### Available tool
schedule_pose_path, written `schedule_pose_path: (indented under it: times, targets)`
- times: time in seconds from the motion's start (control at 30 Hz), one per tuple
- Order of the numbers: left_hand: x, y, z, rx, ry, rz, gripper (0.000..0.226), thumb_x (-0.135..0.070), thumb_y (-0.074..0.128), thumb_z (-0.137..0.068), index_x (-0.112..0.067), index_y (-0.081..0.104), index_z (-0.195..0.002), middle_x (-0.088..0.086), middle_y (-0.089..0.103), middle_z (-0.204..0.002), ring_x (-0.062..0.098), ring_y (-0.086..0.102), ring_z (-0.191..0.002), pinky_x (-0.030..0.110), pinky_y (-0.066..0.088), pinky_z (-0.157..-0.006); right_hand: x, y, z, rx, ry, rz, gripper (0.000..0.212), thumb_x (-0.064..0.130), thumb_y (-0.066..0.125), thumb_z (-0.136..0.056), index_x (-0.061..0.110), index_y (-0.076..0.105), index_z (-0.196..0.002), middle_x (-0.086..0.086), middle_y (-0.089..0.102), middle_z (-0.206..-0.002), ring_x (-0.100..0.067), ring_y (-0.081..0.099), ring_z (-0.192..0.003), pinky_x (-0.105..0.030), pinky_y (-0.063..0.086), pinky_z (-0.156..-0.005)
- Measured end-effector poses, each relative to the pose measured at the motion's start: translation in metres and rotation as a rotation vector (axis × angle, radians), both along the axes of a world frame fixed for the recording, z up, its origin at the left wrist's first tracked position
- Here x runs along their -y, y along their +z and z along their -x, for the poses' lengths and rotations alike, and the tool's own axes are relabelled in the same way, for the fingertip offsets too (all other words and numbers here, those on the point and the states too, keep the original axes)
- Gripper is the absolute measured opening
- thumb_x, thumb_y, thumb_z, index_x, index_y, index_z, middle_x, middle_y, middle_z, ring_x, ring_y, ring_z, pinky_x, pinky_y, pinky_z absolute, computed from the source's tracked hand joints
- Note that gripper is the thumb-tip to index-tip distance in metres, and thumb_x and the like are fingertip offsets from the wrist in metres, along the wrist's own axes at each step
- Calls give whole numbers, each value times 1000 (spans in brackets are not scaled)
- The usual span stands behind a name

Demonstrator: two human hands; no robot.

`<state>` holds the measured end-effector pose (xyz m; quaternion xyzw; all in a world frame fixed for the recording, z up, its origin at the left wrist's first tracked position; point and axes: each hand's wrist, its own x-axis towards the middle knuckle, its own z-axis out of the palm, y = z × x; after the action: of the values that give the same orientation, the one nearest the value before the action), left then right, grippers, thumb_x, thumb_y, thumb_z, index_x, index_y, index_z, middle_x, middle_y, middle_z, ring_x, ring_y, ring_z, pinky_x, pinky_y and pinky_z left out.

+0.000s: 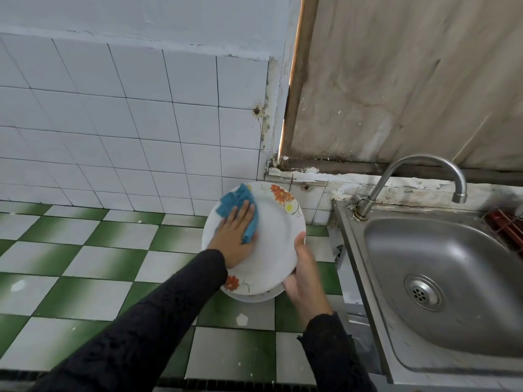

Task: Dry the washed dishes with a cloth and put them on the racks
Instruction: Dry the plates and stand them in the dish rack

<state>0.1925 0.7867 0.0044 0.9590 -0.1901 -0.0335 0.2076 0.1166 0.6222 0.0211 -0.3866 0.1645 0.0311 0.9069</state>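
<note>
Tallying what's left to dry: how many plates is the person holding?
2. The floral plate on top, under the cloth, and a second plate beneath it, only its lower rim showing. More may be hidden between them.

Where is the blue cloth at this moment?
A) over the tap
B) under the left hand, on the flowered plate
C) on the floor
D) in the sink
B: the left hand presses the blue cloth flat against the flowered plate, whose rim the right hand holds.
</note>
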Motion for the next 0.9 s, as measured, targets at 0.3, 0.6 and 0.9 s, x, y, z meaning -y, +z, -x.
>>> schedule_pose_path:
  times: [0.3, 0.6, 0.9]
  targets:
    - [16, -39, 76, -283, -56, 303, 62, -40, 41, -104, -34, 5, -154, -22, -8, -155, 9, -10, -149, 34, -8, -121, 11, 2, 4, 42, -116, 34, 55, 48, 53, -90, 20, 55, -138, -7, 68, -130, -29, 66, -117, -50, 54, -97]
    - [50, 11, 76, -159, -126, 595, 59, -49, 31, -102, -34, 5, -153, -17, -1, -162, 5, -6, -150, 30, -1, -122, -18, 8, 19, -28, -36, -90, 62, 55, 45, -95, 15, 53, -142, -18, 65, -132, -33, 65, -120, -48, 55, -98]
    - [-18, -9, 31, -106, 12, 99, 68, -51, 24, -101, -27, -10, -155, -15, -20, -155, 14, -13, -148, 43, -8, -123, -18, 27, 49, 44, -62, 65, 42, 37, 50, -100, 15, 56, -136, -9, 71, -125, -27, 69, -114, -47, 57, -94]
